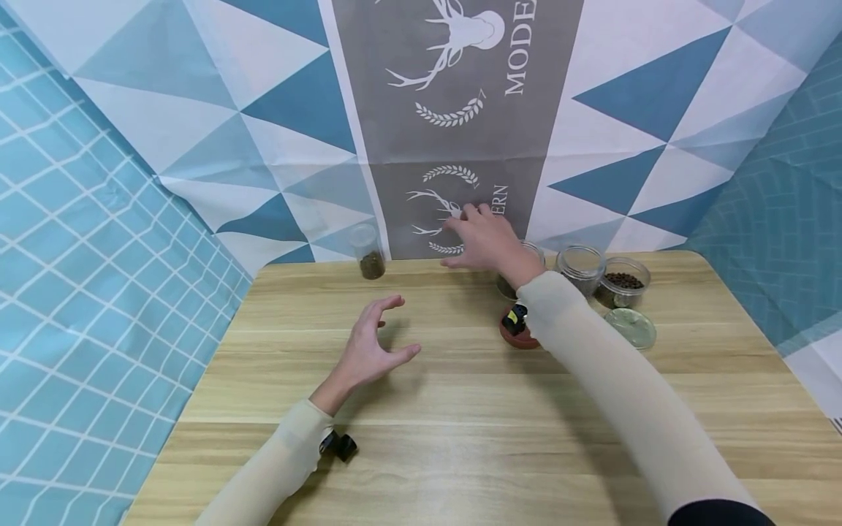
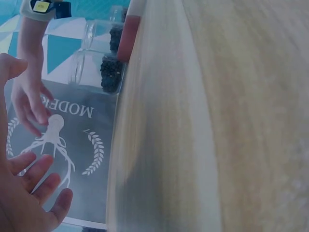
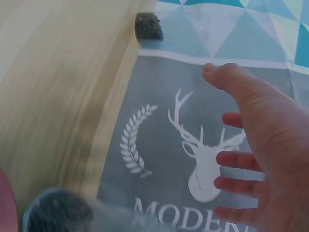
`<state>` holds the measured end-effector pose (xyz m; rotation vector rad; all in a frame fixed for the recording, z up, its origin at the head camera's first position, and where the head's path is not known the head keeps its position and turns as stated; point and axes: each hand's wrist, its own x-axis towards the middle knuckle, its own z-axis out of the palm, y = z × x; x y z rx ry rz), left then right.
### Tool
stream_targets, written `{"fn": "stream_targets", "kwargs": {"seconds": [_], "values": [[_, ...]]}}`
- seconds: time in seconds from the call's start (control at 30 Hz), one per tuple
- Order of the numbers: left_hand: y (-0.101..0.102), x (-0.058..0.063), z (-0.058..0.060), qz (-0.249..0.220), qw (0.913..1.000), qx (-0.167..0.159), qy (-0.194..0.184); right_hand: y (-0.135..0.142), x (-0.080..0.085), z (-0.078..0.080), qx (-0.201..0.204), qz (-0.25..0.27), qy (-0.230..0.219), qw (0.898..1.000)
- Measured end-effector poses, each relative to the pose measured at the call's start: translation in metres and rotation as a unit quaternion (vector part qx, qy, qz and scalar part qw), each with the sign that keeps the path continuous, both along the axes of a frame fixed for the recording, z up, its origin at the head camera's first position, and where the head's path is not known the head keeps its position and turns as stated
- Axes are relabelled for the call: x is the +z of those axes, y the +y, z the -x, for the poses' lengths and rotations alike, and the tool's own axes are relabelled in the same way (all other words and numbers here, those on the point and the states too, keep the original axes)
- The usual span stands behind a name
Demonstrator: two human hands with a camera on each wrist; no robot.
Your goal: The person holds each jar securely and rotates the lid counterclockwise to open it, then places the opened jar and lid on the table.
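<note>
My left hand [image 1: 368, 349] hovers over the front-left half of the wooden table [image 1: 447, 438], thumb and fingers spread, holding nothing. My right hand [image 1: 485, 237] is raised near the back edge, fingers apart, also holding nothing. In the right wrist view its thumb and fingers [image 3: 236, 186] show against the grey cloth. Left of it stands a clear jar [image 1: 371, 264], partly filled with dark green-brown bits. Below the right wrist is another jar of dark bits [image 2: 112, 75], mostly hidden by the arm in the head view. A reddish-brown lid [image 1: 520, 339] lies in front of that jar.
Farther right stand an open-looking glass jar [image 1: 580, 269] and a low clear jar with brown pellets [image 1: 622, 282]. A pale green lid [image 1: 631, 328] lies before them. Patterned cloth [image 1: 460, 146] hangs right behind the table, and blue cloth [image 1: 99, 292] closes the left side.
</note>
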<state>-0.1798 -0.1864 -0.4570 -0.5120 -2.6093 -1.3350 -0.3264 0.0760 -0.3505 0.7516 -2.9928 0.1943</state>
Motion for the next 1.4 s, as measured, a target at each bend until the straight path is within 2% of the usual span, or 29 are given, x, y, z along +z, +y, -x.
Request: {"fn": "stream_targets", "kwargs": {"seconds": [0.47, 0.77, 0.97, 1.4], "values": [[-0.004, -0.007, -0.001, -0.003, 1.0000, 0.003, -0.005, -0.046, -0.021, -0.004, 0.017, 0.012, 0.009, 1.000], [-0.006, -0.009, -0.003, -0.007, 0.9999, 0.010, -0.006, -0.082, -0.020, -0.014, 0.043, 0.020, 0.003, 0.999], [-0.008, -0.008, -0.002, -0.002, 0.9999, 0.010, 0.000, -0.093, -0.019, -0.017, 0.048, 0.015, 0.011, 0.999], [-0.015, -0.010, -0.001, -0.001, 0.9999, 0.014, -0.007, -0.114, -0.023, -0.003, 0.048, 0.037, 0.005, 0.998]]}}
